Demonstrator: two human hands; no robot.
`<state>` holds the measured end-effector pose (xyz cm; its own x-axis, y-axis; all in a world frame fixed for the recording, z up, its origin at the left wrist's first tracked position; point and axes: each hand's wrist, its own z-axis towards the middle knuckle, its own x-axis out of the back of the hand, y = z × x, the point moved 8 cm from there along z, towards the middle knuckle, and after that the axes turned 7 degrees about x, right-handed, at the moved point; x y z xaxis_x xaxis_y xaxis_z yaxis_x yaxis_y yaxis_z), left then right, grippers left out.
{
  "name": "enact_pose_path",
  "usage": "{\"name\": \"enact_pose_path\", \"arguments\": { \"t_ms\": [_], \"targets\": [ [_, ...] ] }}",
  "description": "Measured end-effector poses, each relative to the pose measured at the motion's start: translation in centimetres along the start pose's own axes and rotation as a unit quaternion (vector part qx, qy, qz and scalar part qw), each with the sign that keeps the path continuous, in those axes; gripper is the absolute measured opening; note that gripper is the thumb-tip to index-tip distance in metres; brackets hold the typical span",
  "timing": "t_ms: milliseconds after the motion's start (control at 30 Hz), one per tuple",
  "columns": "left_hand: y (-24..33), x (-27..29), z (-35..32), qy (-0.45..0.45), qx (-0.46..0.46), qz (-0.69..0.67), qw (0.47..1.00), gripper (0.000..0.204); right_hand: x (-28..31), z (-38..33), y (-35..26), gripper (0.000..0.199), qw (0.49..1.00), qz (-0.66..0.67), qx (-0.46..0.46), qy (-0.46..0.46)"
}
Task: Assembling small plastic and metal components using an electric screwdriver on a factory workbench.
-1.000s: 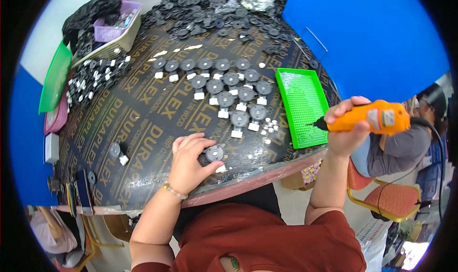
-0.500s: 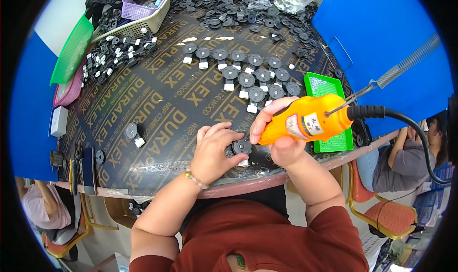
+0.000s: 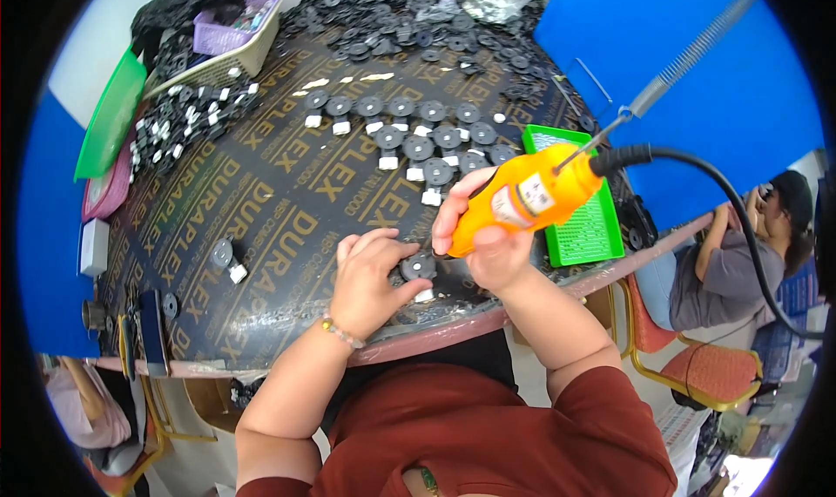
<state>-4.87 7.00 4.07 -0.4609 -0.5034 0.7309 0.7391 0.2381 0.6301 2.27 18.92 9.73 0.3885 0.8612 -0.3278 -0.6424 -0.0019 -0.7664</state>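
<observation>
Lower centre of frame: round dark-grey part (image 3: pixel 419 266), white block (image 3: pixel 424 296) at lower edge, held by left hand (image 3: pixel 364 277). Right hand (image 3: pixel 501 262) grips bright-orange corded tool (image 3: pixel 542 190).

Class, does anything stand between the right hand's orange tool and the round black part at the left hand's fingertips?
Nothing visible does: the orange tool in the right hand ends close beside the round black part at the left hand. Contact cannot be told.

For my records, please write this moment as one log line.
left hand: holding black disc; right hand: gripping orange corded tool; green tray: partly hidden
</observation>
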Motion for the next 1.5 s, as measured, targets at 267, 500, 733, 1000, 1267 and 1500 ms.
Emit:
{"name": "enact_pose_path", "arguments": {
  "t_ms": [267, 500, 733, 1000, 1267, 1500],
  "targets": [
    [1.2, -0.3, -0.3, 0.011, -0.031, 0.028, 0.999, 0.045, 14.4, -0.3, -11.1, 0.043, 0.926, -0.313, 0.147, 0.155],
    [1.6, -0.6, 0.0, -0.009, -0.032, 0.037, 0.999, 0.050, 21.1, -2.6, -11.2, 0.037, 0.907, -0.334, 0.156, 0.205],
    [1.3, -0.7, 0.0, -0.010, -0.026, 0.038, 0.999, 0.058, 21.4, -2.8, -11.1, 0.035, 0.922, -0.281, 0.163, 0.212],
    [0.9, -0.7, 0.0, -0.012, -0.020, 0.040, 0.999, 0.051, 16.9, -2.1, -13.8, 0.060, 0.925, -0.250, 0.215, 0.191],
    [0.4, -0.5, -0.2, -0.005, -0.022, 0.011, 1.000, 0.055, 1.6, -0.8, -4.7, 0.073, 0.998, -0.003, 0.066, -0.012],
    [0.5, -0.3, -0.1, 0.002, -0.017, 0.018, 1.000, 0.051, -1.6, -0.1, -0.5, 0.068, 0.999, 0.026, 0.012, -0.042]
  ]
}}
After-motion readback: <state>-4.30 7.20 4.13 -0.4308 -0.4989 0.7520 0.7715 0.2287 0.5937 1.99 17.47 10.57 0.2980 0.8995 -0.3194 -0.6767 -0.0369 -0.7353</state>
